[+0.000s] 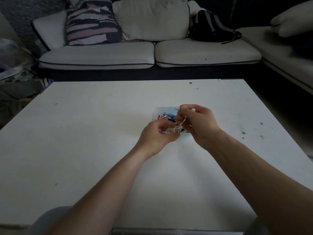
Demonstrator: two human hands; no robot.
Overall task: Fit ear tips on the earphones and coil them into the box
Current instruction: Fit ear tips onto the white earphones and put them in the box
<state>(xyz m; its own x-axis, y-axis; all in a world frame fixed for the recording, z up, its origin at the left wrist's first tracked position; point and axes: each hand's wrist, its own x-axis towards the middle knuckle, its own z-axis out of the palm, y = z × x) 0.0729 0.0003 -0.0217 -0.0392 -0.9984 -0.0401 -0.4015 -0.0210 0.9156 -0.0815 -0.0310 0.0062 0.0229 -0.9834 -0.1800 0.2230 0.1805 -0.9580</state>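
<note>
Left hand (157,135) pinches bunched end of pale earphone cord (179,126), fingers curled. Right hand (199,123) grips same cord higher up, white earbud (177,108) poking past fingertips. Cord hangs between hands, over clear box (156,114) on white surface (84,133). Blue and pink coils (165,115) inside box.

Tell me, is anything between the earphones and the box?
Nothing visible. The left hand and right hand hold the earphones just over the box, which already has coloured cords in it.
</note>
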